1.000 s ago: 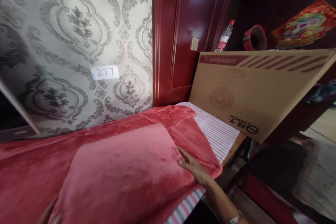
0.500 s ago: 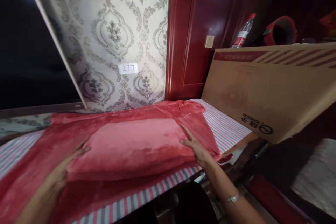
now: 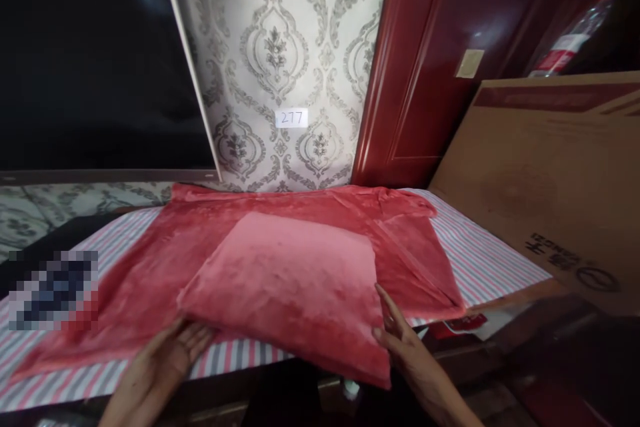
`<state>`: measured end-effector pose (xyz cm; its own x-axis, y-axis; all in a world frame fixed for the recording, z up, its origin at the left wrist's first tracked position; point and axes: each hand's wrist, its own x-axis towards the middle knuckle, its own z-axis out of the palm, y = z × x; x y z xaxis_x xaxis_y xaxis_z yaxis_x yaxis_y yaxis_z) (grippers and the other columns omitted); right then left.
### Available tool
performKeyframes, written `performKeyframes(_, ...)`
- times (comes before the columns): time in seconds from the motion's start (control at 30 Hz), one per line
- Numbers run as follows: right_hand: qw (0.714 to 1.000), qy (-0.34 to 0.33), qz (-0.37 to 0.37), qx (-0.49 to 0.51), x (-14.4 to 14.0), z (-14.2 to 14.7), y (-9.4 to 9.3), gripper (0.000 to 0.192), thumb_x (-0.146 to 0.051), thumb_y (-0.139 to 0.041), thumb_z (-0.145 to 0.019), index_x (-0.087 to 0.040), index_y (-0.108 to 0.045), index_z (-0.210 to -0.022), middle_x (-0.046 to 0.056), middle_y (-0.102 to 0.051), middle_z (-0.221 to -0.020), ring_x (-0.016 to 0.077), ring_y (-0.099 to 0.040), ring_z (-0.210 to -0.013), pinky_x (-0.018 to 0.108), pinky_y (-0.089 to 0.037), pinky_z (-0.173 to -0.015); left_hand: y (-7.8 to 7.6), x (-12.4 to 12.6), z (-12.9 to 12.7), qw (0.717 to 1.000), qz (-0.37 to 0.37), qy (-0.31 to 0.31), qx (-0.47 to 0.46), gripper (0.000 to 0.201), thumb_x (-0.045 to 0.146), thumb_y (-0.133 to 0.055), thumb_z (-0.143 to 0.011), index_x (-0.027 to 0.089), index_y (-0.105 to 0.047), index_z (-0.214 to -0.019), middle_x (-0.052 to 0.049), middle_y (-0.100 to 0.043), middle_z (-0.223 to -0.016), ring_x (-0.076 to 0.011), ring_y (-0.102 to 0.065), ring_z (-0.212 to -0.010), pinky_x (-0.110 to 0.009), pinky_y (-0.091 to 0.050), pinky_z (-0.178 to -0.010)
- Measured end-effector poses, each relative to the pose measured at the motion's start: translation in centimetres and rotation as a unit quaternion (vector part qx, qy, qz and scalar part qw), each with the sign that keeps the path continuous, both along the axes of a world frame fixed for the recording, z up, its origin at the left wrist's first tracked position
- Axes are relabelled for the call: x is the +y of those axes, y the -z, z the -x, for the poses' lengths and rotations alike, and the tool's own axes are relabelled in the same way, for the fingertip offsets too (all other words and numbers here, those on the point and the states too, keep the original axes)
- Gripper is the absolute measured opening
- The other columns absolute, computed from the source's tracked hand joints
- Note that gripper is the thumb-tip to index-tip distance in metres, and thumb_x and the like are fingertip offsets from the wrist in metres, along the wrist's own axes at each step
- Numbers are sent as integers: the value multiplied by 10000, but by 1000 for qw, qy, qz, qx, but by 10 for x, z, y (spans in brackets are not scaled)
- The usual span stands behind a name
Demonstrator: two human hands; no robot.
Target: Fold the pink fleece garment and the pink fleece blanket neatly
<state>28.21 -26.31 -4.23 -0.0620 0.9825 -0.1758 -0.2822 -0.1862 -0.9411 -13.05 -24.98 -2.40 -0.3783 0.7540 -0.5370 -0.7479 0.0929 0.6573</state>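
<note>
Both forearms reach forward from below. The left hand (image 3: 167,353) lies flat with fingers spread; the right hand (image 3: 400,340) is open, fingers pointing up-left.

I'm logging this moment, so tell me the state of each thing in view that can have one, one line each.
Red blanket: lying on the striped sheet, partly folded, with a doubled panel on top.
Striped sheet: spread flat under the blanket.
Left hand: open, fingers at the folded panel's near left corner.
Right hand: open, fingers flat against the panel's right edge.
Cardboard box: closed, leaning at a tilt.
Bottle: capped, tilted behind the box.
</note>
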Motion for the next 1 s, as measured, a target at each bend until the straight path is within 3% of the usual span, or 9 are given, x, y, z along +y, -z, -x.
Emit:
performKeyframes(0.07, 999, -9, 1, -52, 3, -12, 12, 998, -578, -781, -700, -371, -300, -1549, 62, -396, -1571, 301, -401, -1417, 489, -396, -1094, 9, -7, -14, 999, -1, 24, -23, 196, 102, -637, -657, 134, -639, -850, -225, -716, -1079, -417, -601, -1219, -576, -492, -1015)
performKeyframes(0.17, 978, -1, -44, -205, 18, -40, 16, 831, -638, -725, -699, -285, -532, -1426, 123, -682, -1239, 372, -619, -1162, 539, -510, -953, 16, -13, -46, 996, -8, 75, -40, 175, 112, -666, -675, 127, -645, -848, -211, -729, -1014, -415, -656, -1134, -567, -515, -1000)
performKeyframes(0.23, 936, 63, -110, -328, 38, -57, 3, 652, -641, -709, -679, -265, -700, -1211, 139, -738, -1013, 393, -671, -989, 533, -546, -869, 18, -15, -67, 993, -16, 107, -37, 211, 136, -706, -696, 124, -656, -900, -193, -737, -1000, -389, -698, -1058, -539, -533, -992)
performKeyframes(0.3, 897, 110, -173, -392, 67, -63, -18, 522, -610, -685, -701, -295, -735, -1114, 138, -739, -1015, 383, -676, -957, 506, -555, -841, 18, -15, -85, 991, -34, 127, -27, 287, 193, -759, -709, 134, -656, -970, -180, -742, -1015, -362, -723, -994, -502, -560, -961)
performKeyframes(0.47, 885, 17, -254, -390, 162, -22, -59, 544, -510, -655, -747, -235, -687, -1215, 123, -704, -1205, 341, -644, -1106, 526, -480, -996, 17, -12, -110, 996, -22, 84, 17, 529, 282, -844, -650, 209, -605, -1116, -111, -761, -946, -309, -751, -772, -451, -622, -769)
performKeyframes(0.57, 885, -71, -212, -409, 216, 17, -62, 637, -459, -714, -734, -228, -625, -1322, 127, -611, -1373, 331, -555, -1267, 492, -406, -1081, 15, -10, -118, 997, -20, 68, 36, 681, 277, -865, -630, 249, -548, -1233, -94, -761, -983, -307, -750, -739, -448, -618, -734)
performKeyframes(0.67, 879, -111, -179, -429, 253, 45, -61, 667, -479, -763, -699, -209, -646, -1298, 144, -643, -1326, 337, -568, -1251, 476, -399, -1079, 14, -9, -126, 997, -15, 66, 34, 798, 289, -880, -621, 286, -485, -1315, -94, -761, -1007, -330, -753, -778, -456, -613, -733)
performKeyframes(0.83, 859, -162, -167, -456, 272, 63, -65, 388, -471, -827, -585, -213, -760, -867, 94, -753, -1027, 322, -654, -1057, 428, -466, -974, 16, -4, -133, 996, -22, 69, 43, 857, 290, -882, -607, 316, -455, -1349, -93, -753, -1081, -343, -744, -913, -424, -617, -708)
performKeyframes(1.0, 848, -175, -186, -465, 263, 59, -82, 274, -410, -742, -657, -198, -601, -554, 12, -628, -609, 226, -605, -705, 333, -470, -694, -5, 11, -126, 991, -78, 15, 111, 812, 183, -858, -554, 305, -527, -1285, -45, -752, -1096, -281, -736, -948, -329, -603, -708)
